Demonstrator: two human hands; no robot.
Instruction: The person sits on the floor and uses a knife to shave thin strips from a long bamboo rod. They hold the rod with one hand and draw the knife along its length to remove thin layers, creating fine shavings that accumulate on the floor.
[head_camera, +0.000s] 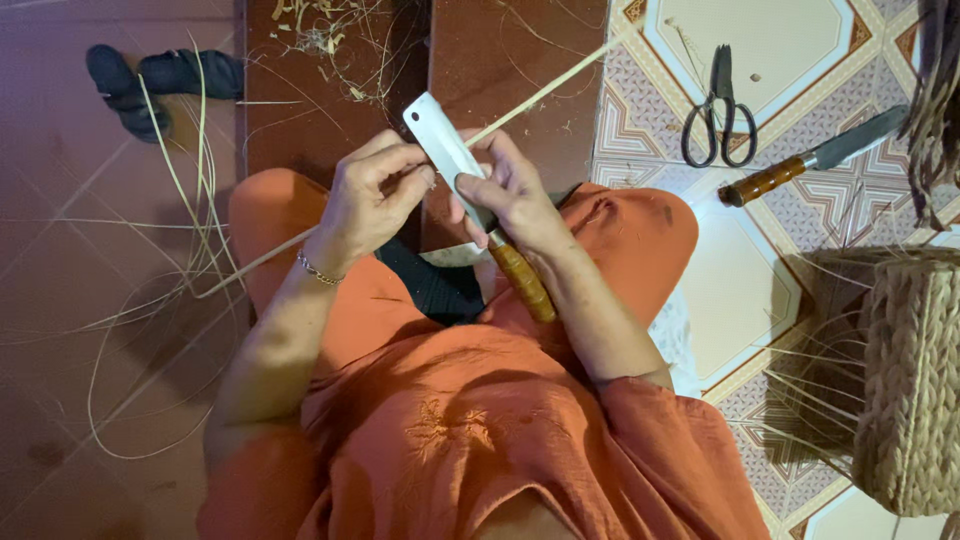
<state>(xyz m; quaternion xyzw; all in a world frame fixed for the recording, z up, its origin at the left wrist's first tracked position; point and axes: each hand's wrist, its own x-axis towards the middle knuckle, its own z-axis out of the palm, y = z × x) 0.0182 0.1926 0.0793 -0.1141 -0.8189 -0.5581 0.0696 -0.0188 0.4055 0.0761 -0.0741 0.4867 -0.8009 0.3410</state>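
My right hand (515, 200) grips a broad flat-bladed knife (440, 145) by its wrapped brown handle, blade pointing up and away. My left hand (372, 200) pinches a long thin pale reed strip (545, 90) against the blade's edge. The strip runs diagonally from the upper right down past my left wrist to the lower left. Both hands hover above my lap, over orange clothing and a dark cloth (435, 285). A thin bracelet circles my left wrist.
Black scissors (718, 110) and a second knife (810, 160) with a brown handle lie on the patterned tile floor at right. A woven basket (905, 380) with loose strands stands at far right. Loose reed strips (190, 230) and dark sandals (155, 85) lie at left.
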